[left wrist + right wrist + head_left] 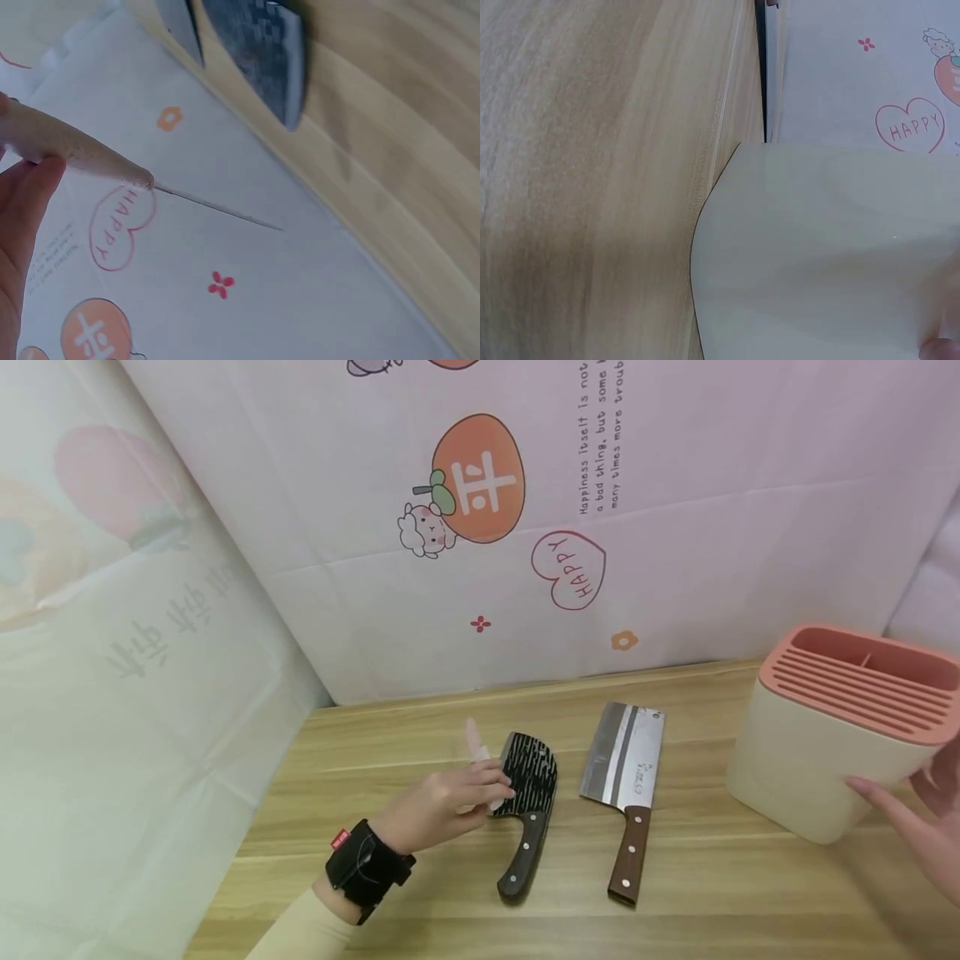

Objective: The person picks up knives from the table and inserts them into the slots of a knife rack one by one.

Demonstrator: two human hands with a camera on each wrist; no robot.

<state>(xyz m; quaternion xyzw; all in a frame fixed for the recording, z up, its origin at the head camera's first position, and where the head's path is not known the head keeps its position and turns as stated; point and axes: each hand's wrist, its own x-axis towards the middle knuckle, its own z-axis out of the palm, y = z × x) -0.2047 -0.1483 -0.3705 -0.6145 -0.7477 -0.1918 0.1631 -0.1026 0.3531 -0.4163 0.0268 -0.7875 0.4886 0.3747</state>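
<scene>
Knife [476, 743]: gripped by left hand [444, 800] above table [360, 752]. Holder [798, 756]: cream body, slotted coral top, interior hidden; right hand [933, 839] touches it, grip unclear. Blade pink, handle pale.

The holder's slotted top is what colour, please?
The slotted top is coral pink, seen best in the head view.

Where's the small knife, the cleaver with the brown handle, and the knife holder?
Small knife [120, 166], left wrist view: on its handle.
Cleaver [630, 777], head view: on its blade.
Knife holder [810, 760], head view: on its pale front wall.
</scene>
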